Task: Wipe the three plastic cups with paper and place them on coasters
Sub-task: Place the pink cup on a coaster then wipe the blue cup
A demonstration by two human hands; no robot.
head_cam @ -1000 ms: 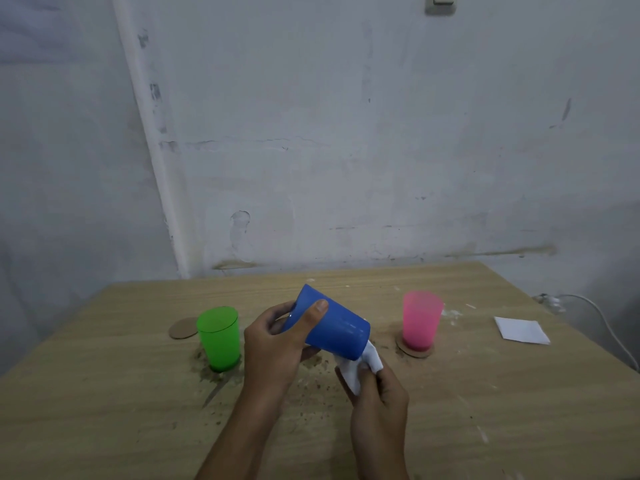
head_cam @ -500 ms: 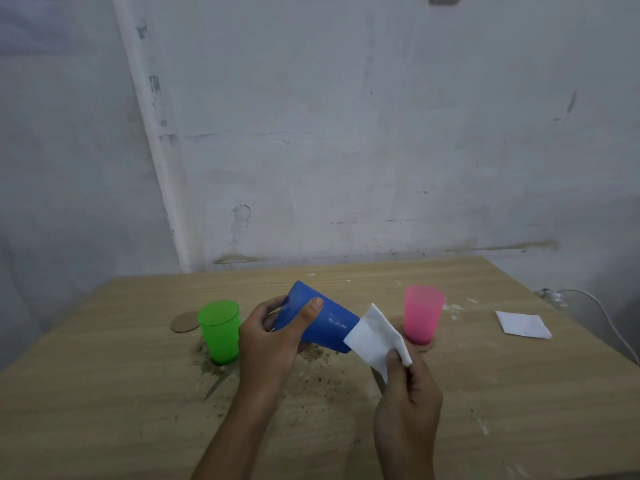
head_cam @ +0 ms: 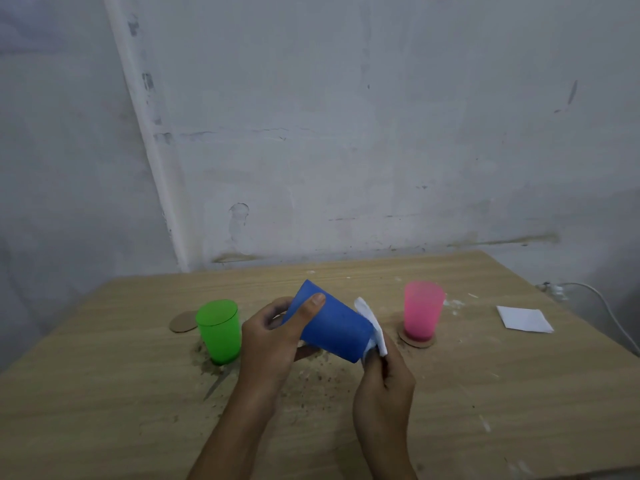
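the wide tan wooden surface point(head_cam: 467, 393) carries everything, with gritty dirt scattered near its middle. above that dirt the tilted blue plastic cup point(head_cam: 332, 327) is held in the left hand point(head_cam: 273, 341), its grip curled round the base end. left of the blue cup stands the green plastic cup point(head_cam: 219, 330), off its round cardboard coaster point(head_cam: 181, 322); right of it the pink plastic cup point(head_cam: 423, 315) sits on one. the right hand point(head_cam: 384, 386) pinches the white paper sheet point(head_cam: 372, 325), which half a second ago hung clear and now presses at the blue cup's mouth: wiping resumes.
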